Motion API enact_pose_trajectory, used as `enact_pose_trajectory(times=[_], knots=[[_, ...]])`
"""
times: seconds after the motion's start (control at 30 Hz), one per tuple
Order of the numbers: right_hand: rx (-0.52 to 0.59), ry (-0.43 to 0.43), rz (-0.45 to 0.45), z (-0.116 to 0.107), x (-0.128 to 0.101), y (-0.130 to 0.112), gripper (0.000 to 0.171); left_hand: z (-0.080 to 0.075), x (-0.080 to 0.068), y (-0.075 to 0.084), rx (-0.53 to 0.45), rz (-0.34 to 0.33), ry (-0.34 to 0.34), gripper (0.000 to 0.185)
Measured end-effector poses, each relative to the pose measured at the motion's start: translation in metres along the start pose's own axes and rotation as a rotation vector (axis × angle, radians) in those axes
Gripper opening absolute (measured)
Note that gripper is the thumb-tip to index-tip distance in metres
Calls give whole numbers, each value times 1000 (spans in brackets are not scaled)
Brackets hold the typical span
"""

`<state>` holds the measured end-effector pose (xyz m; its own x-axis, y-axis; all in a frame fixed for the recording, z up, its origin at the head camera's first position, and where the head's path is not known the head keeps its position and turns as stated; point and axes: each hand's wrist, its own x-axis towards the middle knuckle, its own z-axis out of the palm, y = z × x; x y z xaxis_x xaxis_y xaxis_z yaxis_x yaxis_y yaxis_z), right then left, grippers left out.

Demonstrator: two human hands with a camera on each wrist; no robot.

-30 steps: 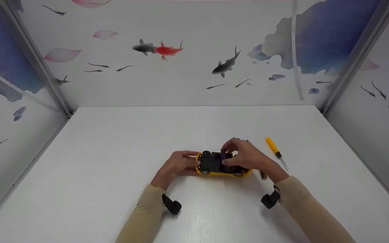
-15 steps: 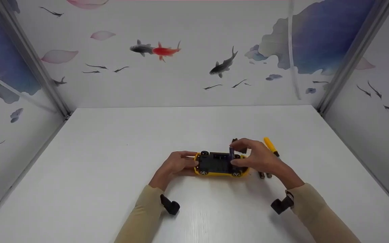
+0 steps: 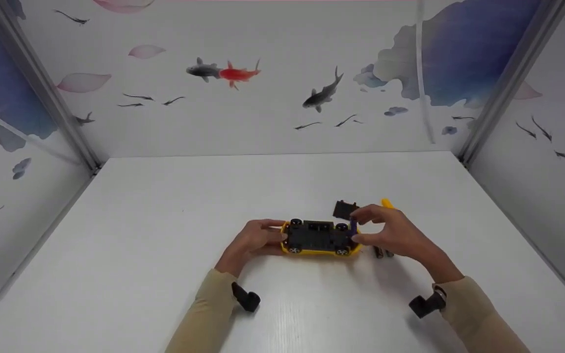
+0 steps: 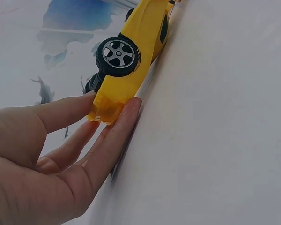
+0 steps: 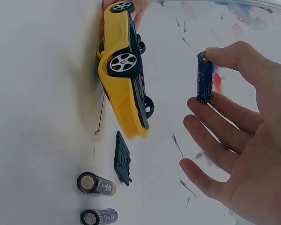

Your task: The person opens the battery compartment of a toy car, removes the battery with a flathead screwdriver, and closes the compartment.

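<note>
A yellow toy car (image 3: 319,239) lies upside down on the white table (image 3: 165,220), its black underside facing up. My left hand (image 3: 282,237) grips the car's left end, with fingers (image 4: 124,117) on both sides of the bumper of the car (image 4: 136,51). My right hand (image 3: 355,226) pinches a blue battery (image 3: 353,229) upright between thumb and forefinger, just over the car's right end. In the right wrist view the battery (image 5: 205,78) hangs clear of the car (image 5: 124,70).
A black cover plate (image 3: 345,210) lies just behind the car, also visible as the cover plate (image 5: 122,159). Two loose batteries (image 3: 383,252) lie right of the car. A yellow screwdriver (image 3: 387,203) peeks out behind my right hand. Patterned walls enclose three sides.
My right hand has carried the blue battery from over the middle of the car's underside to its right end. The black cover plate is now uncovered. The left hand has stayed put.
</note>
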<state>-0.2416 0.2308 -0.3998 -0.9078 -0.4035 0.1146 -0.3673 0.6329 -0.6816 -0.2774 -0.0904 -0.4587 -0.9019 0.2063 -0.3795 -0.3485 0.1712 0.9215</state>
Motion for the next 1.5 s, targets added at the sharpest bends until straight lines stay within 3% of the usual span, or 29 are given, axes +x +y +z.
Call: enact_pose_trajectory(times=[0.17,0.4,0.87,1.5], knots=[[14,9,-21,-7,-5,10,49,0,0,0,4,1,-2,51],[43,-18,-11,-14,-9,24,51,1,-2,0,-78,21,-37,52],[29,-14,46,-42,-18,44,55,0,-1,2,-70,2,-22,51],[47,-95,159,-45,-24,78,61,-1,-1,0,-77,1,-22,50]])
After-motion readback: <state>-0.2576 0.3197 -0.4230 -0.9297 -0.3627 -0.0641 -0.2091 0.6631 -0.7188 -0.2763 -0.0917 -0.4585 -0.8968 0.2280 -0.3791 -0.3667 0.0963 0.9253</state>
